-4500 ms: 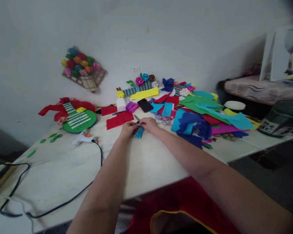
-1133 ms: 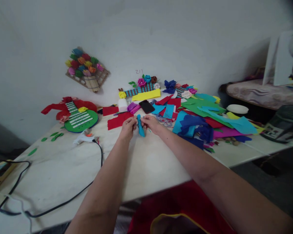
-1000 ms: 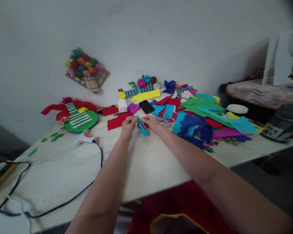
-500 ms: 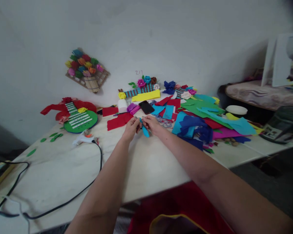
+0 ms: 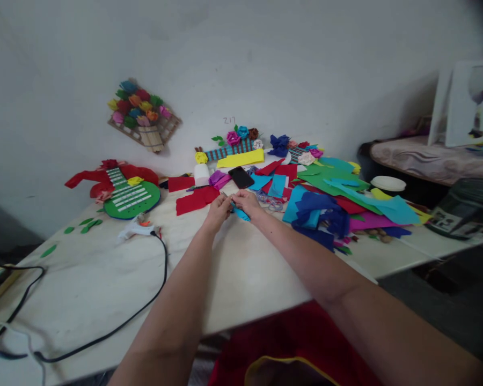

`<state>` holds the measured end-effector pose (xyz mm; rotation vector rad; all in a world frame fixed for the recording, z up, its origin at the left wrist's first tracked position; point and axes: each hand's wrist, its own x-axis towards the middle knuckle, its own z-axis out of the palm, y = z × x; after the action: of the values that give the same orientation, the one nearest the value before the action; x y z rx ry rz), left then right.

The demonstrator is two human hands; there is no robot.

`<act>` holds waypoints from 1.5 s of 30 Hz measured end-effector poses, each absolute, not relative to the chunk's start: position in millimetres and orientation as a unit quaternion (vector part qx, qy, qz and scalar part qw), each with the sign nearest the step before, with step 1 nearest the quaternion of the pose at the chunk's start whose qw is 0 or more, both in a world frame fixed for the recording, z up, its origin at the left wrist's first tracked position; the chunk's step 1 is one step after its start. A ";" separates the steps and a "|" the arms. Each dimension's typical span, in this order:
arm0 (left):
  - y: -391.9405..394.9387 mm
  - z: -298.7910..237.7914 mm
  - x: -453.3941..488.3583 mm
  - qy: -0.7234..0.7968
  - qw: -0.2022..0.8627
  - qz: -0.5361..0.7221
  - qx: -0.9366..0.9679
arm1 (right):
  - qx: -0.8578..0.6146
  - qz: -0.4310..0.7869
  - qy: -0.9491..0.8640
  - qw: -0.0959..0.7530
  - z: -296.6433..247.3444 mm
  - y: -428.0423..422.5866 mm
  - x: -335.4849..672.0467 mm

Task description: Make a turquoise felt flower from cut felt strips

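Close together over the middle of the table, my left hand (image 5: 219, 209) and my right hand (image 5: 247, 201) are both closed on a small strip of light-blue crepe paper (image 5: 240, 213). Its free end slants down to the right below the fingers. Fingertips hide the upper part of the strip, and something thin pokes up by the left fingers, too small to name. Just behind the hands lie a black phone (image 5: 241, 177) and pieces of red crepe paper (image 5: 195, 201).
A white glue gun (image 5: 137, 228) with a black cord lies left of my arms, by green paper leaves (image 5: 90, 225) and a green paper guitar (image 5: 132, 198). Coloured paper (image 5: 338, 179) is heaped at the right, near a glass jar (image 5: 467, 209). Flower decorations (image 5: 233, 145) stand along the wall.
The light-blue strip has turned from hanging almost straight down to slanting rightward. My hands have drawn slightly closer together, with the right fingers now bent over the strip.
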<state>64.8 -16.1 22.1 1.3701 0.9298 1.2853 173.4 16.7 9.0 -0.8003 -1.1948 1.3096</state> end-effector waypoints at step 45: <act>-3.2 4.0 51.0 0.437 0.395 0.589 0.553 | -0.296 0.589 -0.537 0.527 -2.1 18.8 175.0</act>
<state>51.0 -3.2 4.0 1.4032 1.1074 1.4948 175.0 18.8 -2.1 -0.7067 -1.2833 1.4072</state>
